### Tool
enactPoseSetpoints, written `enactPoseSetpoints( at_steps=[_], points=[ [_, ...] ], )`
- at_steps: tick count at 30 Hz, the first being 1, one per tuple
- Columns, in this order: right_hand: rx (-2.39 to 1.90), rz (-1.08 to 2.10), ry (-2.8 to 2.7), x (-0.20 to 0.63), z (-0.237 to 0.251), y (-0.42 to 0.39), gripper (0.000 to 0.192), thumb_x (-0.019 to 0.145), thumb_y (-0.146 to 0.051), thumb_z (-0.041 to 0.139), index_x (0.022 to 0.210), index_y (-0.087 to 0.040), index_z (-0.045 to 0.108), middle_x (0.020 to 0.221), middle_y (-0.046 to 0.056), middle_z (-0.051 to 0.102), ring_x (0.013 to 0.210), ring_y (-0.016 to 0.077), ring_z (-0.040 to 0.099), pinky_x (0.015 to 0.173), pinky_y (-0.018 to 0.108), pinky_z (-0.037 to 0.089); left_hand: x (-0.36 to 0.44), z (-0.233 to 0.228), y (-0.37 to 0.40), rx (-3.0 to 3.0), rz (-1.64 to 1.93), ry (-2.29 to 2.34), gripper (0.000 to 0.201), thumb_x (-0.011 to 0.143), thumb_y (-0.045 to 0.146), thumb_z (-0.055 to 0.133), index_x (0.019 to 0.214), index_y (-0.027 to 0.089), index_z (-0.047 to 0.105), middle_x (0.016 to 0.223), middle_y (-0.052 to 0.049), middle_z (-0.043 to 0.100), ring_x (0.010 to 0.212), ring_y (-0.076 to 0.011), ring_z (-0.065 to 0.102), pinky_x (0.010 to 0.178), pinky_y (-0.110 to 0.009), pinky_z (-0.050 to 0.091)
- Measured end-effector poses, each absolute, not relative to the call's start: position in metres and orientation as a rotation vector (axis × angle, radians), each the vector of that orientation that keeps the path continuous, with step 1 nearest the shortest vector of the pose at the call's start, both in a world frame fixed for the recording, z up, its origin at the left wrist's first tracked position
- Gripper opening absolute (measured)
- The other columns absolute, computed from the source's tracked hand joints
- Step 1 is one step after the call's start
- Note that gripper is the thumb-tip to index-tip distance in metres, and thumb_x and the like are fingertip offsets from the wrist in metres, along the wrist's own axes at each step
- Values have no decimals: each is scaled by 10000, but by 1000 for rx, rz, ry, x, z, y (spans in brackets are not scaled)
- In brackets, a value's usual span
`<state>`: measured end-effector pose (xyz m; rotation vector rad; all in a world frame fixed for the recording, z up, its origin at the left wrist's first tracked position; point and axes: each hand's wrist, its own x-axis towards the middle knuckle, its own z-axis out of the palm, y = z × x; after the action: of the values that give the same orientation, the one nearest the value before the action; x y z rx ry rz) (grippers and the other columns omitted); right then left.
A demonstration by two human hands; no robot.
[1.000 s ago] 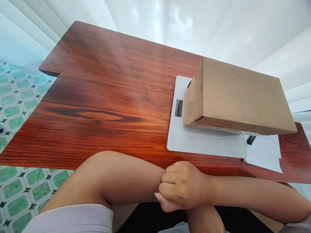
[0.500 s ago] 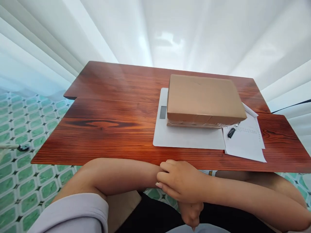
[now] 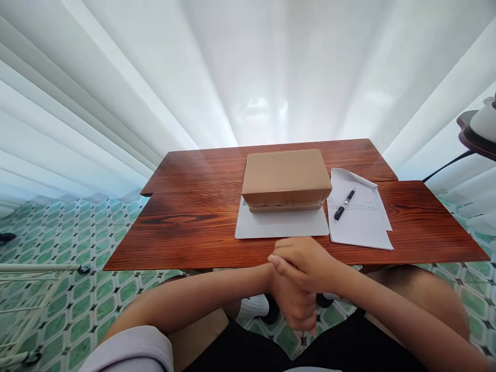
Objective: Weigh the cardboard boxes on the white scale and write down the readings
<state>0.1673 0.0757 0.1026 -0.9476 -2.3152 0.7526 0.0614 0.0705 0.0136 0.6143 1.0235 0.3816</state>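
Over my lap, at the table's front edge, my right hand [image 3: 306, 261] is wrapped round my left wrist. Beneath it my left hand [image 3: 295, 307] hangs with its fingers curled in, and nothing shows in them. Beyond my hands, untouched, a closed brown cardboard box [image 3: 287, 175] rests on a flat white scale [image 3: 281, 227]. The box hides the scale's rear part. To the right lie white paper sheets [image 3: 360, 227] with small handwriting and one curled top corner. A black pen [image 3: 344, 204] lies slantwise on the sheets.
The red-brown wooden table [image 3: 194, 243] has stepped side edges. White curtains [image 3: 271, 77] hang behind it. A pale metal rack on casters [image 3: 42, 268] stands on the green tiled floor at left. At far right, a dark-edged shelf [image 3: 476, 139] juts in.
My view has tilted up and shifted, so the table looks farther off. My right hand has slid from the left forearm down to the wrist. Box, scale and pen seem unmoved.
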Motion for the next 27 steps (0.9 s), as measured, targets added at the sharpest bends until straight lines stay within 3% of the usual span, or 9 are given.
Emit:
enactPoseSetpoints(
  at_steps=[5,6,8,9,11,15,20,23,27],
  points=[
    [-1053,583,-2042,195,124,86,437,1059,-263,388,627,-201,383,625,-34,406,582,114,393,596,285,278,48,83,111,-989,-283,1005,483,1062,559,118,728,234,242,609,37,180,429,-133,310,362,-239,334],
    [-1077,545,-1989,201,127,88,437,1064,-268,381,632,-204,384,629,-30,418,591,117,409,603,288,283,45,90,116,-1258,-409,931,504,1071,535,97,719,230,290,590,40,207,420,-120,300,370,-236,318],
    [-1096,471,-1900,211,131,95,436,1077,-280,361,649,-209,401,643,-17,458,616,130,446,625,296,304,36,99,124,-2102,-827,609,539,1026,595,431,663,198,462,585,34,308,451,-90,335,417,-245,302],
    [-1093,432,-1853,216,132,99,428,1080,-284,353,663,-212,414,657,-10,482,633,139,464,638,302,316,31,102,128,-2306,-957,492,478,996,523,560,659,185,524,583,28,358,465,-83,363,427,-245,293],
    [-1119,343,-1749,223,132,106,417,1084,-284,329,686,-219,434,675,0,504,655,157,478,666,315,338,20,108,136,-2434,-1053,279,396,991,394,608,661,179,564,563,28,416,469,-86,385,427,-262,277],
    [-1199,234,-1558,232,127,115,402,1086,-285,283,749,-231,496,755,35,561,758,202,538,751,353,398,0,120,151,-2339,-1237,-60,313,1038,279,459,763,192,581,563,29,536,491,-105,477,481,-287,341],
    [-1356,191,-1441,238,113,120,246,1023,-317,413,1095,-211,624,1113,115,653,1046,261,615,914,424,496,-12,122,159,-2215,-1719,-569,272,1022,188,417,865,187,639,639,-11,609,611,-145,572,619,-294,441],
    [-1406,207,-1375,241,103,125,350,1002,-376,442,1271,-210,595,1296,150,630,1214,296,591,1041,503,493,-15,114,161,-2183,-1876,-854,311,1042,188,380,912,189,662,718,-36,638,734,-169,594,731,-316,477],
    [-1442,357,-1296,240,93,133,527,991,-480,465,1454,-235,515,1528,145,523,1430,327,479,1195,585,391,-22,99,167,-2196,-1912,-1186,304,1066,276,379,1102,185,667,1072,-100,710,1067,-212,613,976,-384,481]
  ],
)
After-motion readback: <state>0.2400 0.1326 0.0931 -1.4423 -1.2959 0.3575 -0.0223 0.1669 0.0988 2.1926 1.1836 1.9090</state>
